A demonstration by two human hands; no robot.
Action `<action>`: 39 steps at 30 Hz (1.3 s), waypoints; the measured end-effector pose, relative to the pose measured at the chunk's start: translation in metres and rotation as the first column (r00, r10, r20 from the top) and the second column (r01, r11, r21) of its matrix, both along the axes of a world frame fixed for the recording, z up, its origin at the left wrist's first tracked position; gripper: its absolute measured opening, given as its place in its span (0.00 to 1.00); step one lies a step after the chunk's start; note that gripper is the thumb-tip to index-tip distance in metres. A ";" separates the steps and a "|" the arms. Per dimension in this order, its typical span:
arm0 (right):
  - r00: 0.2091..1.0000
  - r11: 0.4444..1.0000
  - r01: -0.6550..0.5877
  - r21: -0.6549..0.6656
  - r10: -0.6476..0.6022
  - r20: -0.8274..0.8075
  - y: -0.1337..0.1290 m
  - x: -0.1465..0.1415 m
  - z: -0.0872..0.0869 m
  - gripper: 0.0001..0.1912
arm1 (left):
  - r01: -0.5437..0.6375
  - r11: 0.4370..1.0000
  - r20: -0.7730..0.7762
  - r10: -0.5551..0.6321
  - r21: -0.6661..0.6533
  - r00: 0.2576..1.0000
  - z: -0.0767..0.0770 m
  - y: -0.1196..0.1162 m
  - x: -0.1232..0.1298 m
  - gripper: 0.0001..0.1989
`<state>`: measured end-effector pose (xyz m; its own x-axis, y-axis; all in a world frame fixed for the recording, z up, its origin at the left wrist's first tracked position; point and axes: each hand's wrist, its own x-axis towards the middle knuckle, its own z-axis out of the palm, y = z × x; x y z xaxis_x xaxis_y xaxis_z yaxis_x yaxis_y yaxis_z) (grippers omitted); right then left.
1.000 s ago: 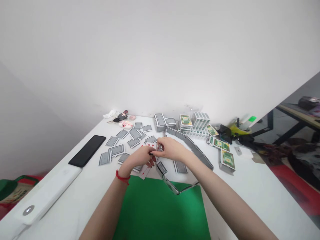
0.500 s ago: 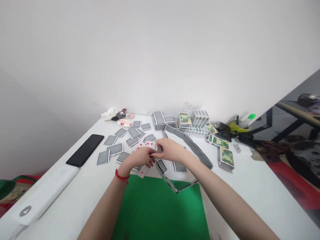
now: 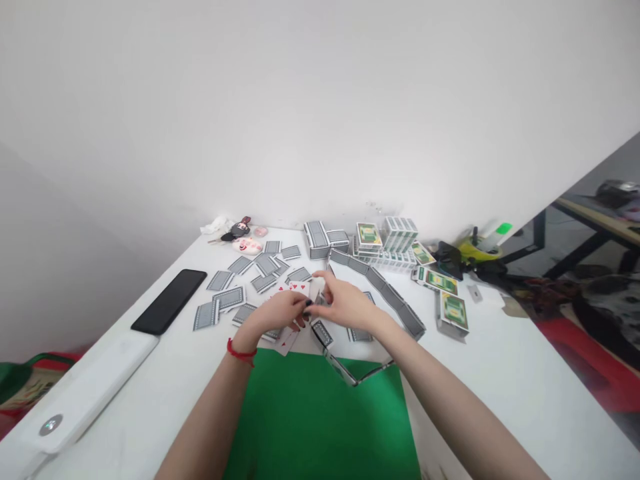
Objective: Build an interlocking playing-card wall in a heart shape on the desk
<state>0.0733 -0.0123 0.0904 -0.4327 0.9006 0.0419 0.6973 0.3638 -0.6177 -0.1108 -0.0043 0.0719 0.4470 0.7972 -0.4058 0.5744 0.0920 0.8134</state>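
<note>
My left hand [image 3: 281, 312], with a red cord at its wrist, is closed, its fingertips pinched on a playing card [image 3: 319, 300] that my right hand mostly hides. Just right of it, my right hand [image 3: 345, 303] has thumb and forefinger spread apart around that spot. A ring of folded cards [image 3: 384, 291] stands on edge, linked end to end, and runs from behind my right hand to the front of the table. Face-up red-suit cards [image 3: 300, 287] lie beneath and behind my left hand. A loose grey-backed card [image 3: 359, 335] rests inside the ring.
Grey-backed folded cards [image 3: 230, 298] are scattered at left, near a black phone [image 3: 170, 301]. Card stacks [image 3: 317, 237] and green-white card boxes [image 3: 400, 235] stand along the wall. A green mat [image 3: 325, 413] covers the front; a yellow holder [image 3: 477, 252] sits at right.
The forefinger of my right hand has lifted and spread away from the thumb. My left hand stays nearly in place, still pinched at the ring's left side.
</note>
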 end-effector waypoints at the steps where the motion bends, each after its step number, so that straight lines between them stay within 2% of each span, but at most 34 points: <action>1: 0.996 0.997 0.073 -0.004 -0.074 -0.050 0.002 0.003 0.001 0.25 | -0.043 0.999 0.020 0.043 -0.005 0.999 0.001 0.001 0.000 0.15; 3: 0.967 0.974 0.225 -0.025 -0.226 -0.119 0.006 0.008 0.001 0.11 | -0.100 0.995 0.067 0.101 -0.012 0.993 0.002 0.001 0.002 0.20; 5: 0.931 0.940 0.302 -0.158 -0.327 -0.162 0.009 0.012 -0.003 0.06 | -0.078 0.997 0.118 0.078 -0.010 0.990 0.002 0.001 0.004 0.22; 8: 0.855 0.832 0.244 -0.498 -0.427 -0.294 0.007 0.012 -0.012 0.09 | 0.015 0.999 0.108 -0.019 0.039 0.994 0.002 0.000 0.010 0.23; 9: 0.815 0.790 0.195 -0.581 -0.460 -0.352 0.006 0.010 -0.015 0.10 | 0.033 0.997 0.081 -0.038 0.066 0.996 0.002 -0.001 0.012 0.23; 11: 0.742 0.741 0.116 -0.662 -0.508 -0.438 0.002 0.007 -0.020 0.12 | 0.049 0.992 0.031 -0.053 0.114 0.998 0.001 -0.002 0.017 0.24; 13: 0.705 0.730 0.096 -0.677 -0.530 -0.472 -0.002 0.004 -0.023 0.11 | 0.050 0.990 0.007 -0.051 0.133 0.999 -0.001 -0.004 0.021 0.24; 16: 0.650 0.728 0.119 -0.675 -0.571 -0.501 -0.005 0.002 -0.027 0.02 | 0.048 0.993 -0.004 -0.047 0.109 0.999 -0.004 -0.005 0.024 0.25; 21: 0.578 0.684 0.113 -0.720 -0.635 -0.513 -0.008 0.003 -0.030 0.09 | 0.001 1.000 -0.027 -0.001 0.000 1.000 -0.008 -0.005 0.024 0.26; 24: 0.581 0.674 0.087 -0.734 -0.633 -0.512 -0.010 0.004 -0.032 0.10 | -0.036 0.999 -0.114 0.032 -0.033 0.993 -0.009 -0.006 0.025 0.29; 28: 0.586 0.653 0.168 -0.739 -0.669 -0.458 -0.012 0.005 -0.041 0.09 | -0.039 0.999 -0.146 0.036 -0.018 0.989 -0.011 -0.008 0.027 0.29; 31: 0.668 0.635 0.203 -0.745 -0.647 -0.369 -0.018 0.009 -0.042 0.04 | -0.057 0.998 -0.129 0.051 -0.038 0.990 -0.014 -0.008 0.028 0.27; 33: 0.793 0.658 0.213 -0.722 -0.548 -0.265 -0.030 0.011 -0.035 0.08 | -0.097 0.992 -0.124 0.087 -0.077 0.988 -0.015 -0.008 0.028 0.27; 34: 0.857 0.698 0.241 -0.675 -0.479 -0.189 -0.038 0.011 -0.030 0.11 | -0.116 0.989 -0.125 0.104 -0.097 0.987 -0.015 -0.008 0.027 0.27; 35: 0.914 0.776 0.282 -0.564 -0.396 -0.089 -0.048 0.009 -0.025 0.14 | -0.129 0.985 -0.125 0.115 -0.112 0.985 -0.015 -0.008 0.027 0.26; 36: 0.942 0.865 0.323 -0.385 -0.335 0.037 -0.058 0.006 -0.020 0.15 | -0.131 0.983 -0.124 0.116 -0.125 0.985 -0.014 -0.008 0.027 0.26; 37: 0.927 0.909 0.367 -0.196 -0.340 0.158 -0.069 0.001 -0.015 0.16 | -0.123 0.983 -0.121 0.107 -0.136 0.987 -0.013 -0.008 0.028 0.25; 39: 0.900 0.944 0.322 0.069 -0.328 0.287 -0.089 -0.013 -0.010 0.13 | -0.090 0.985 -0.116 0.073 -0.148 0.991 -0.012 -0.008 0.028 0.24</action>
<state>0.0608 -0.1013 0.0801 -0.1119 0.9935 -0.0220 0.9262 0.0963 -0.3645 -0.0826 -0.0122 0.0601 0.3287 0.7541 -0.5686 0.6447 0.2608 0.7185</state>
